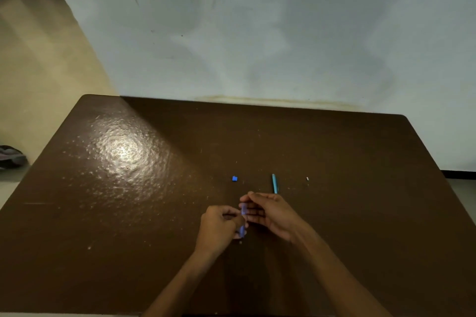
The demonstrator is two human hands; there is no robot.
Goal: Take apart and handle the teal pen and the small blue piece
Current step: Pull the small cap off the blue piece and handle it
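Left hand (219, 226) and right hand (268, 211) meet over the brown table (128, 239), both pinching a blurred bluish tube (242, 221) between their fingertips. Teal pen (274, 183) lies just beyond the right hand; small blue piece (234, 178) farther left; tiny white bit (307, 178) well right.

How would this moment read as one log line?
left hand + right hand: gripping bluish pen piece | teal pen part, small blue piece, tiny white bit: on table
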